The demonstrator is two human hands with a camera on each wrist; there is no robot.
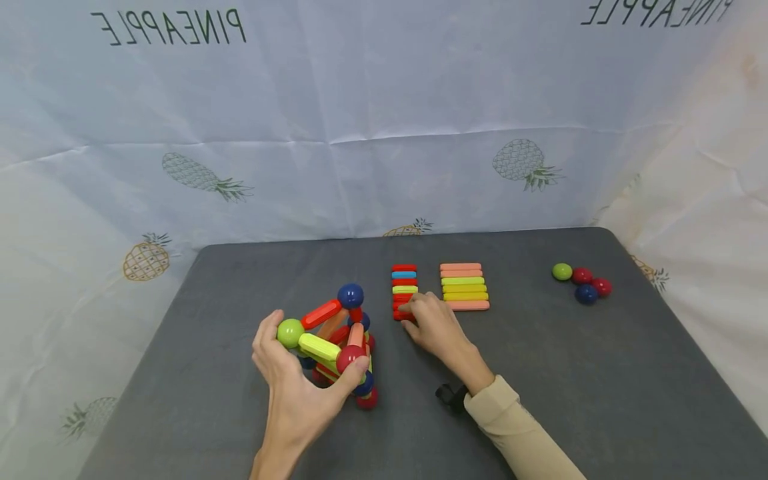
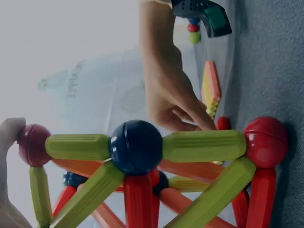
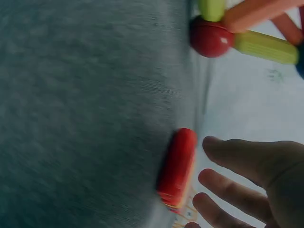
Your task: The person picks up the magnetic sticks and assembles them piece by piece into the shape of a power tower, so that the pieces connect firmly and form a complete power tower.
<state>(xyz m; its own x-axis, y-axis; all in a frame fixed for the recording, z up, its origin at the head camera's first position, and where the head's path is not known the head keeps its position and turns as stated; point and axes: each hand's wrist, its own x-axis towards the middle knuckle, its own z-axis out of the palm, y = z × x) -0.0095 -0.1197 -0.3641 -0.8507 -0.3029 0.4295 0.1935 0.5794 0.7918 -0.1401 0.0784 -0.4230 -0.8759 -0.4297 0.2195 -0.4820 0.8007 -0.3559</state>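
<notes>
My left hand (image 1: 294, 390) grips the top of a structure of magnetic balls and rods (image 1: 320, 347). The thumb lies on a red ball (image 1: 350, 359), and the fingers are around a lime green ball (image 1: 291, 333). In the left wrist view, a navy ball (image 2: 136, 147) joins several lime and red rods. My right hand (image 1: 437, 327) reaches over the near end of a column of short rods (image 1: 405, 275), mostly red. Seen from the right wrist, its fingers are spread slightly beside a red rod (image 3: 178, 164), with a small gap between.
Right of the short rods lies a column of longer rods (image 1: 463, 281) in salmon, lime and yellow. Loose balls (image 1: 582, 275) in green, red and navy sit at the table's far right. A pineapple-print cloth (image 1: 360, 187) hangs behind the grey table (image 1: 240, 287).
</notes>
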